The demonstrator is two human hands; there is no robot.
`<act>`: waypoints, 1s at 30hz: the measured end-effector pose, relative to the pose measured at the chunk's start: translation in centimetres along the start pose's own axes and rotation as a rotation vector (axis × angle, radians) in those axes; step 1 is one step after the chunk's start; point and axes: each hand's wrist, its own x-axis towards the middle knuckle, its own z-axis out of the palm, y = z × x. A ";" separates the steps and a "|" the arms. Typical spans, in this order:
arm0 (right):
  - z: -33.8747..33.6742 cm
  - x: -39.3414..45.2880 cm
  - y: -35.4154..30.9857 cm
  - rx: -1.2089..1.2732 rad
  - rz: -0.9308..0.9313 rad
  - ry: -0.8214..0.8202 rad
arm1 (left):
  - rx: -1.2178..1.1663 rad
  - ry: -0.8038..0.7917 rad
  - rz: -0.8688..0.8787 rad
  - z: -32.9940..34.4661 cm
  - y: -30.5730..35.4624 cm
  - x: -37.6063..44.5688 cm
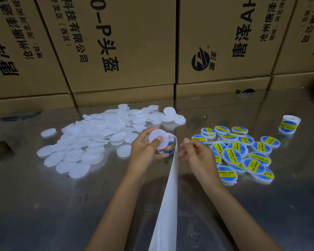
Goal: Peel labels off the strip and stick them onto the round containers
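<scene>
Mid-frame, left hand [145,147] gripping blank container [158,139] plus label roll [171,144], right hand [196,153] loosely curled, seemingly empty beside strip [168,200]: risking crooked, creased sticking or slipping.

White round container [158,140] tilted above label strip [169,196]; labelled containers [243,153] right.

The round white plastic containers with blue and yellow stickers [232,156] say "SOLDERING PASTE" in black letters. The big brown cardboard boxes [116,42] behind have black Chinese writing, upside down, with "0-P" and a round black logo [200,59].
</scene>
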 end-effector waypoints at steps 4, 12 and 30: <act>0.3 1.5 1.2 -0.010 0.013 0.002 | -0.012 0.057 -0.030 -0.9 -0.7 0.7; 2.3 6.5 1.9 0.001 0.201 -0.221 | 0.042 0.078 -0.012 -0.9 -2.3 1.1; 3.0 3.8 2.4 -0.126 0.053 -0.123 | 0.260 0.198 0.098 -2.0 -3.1 1.8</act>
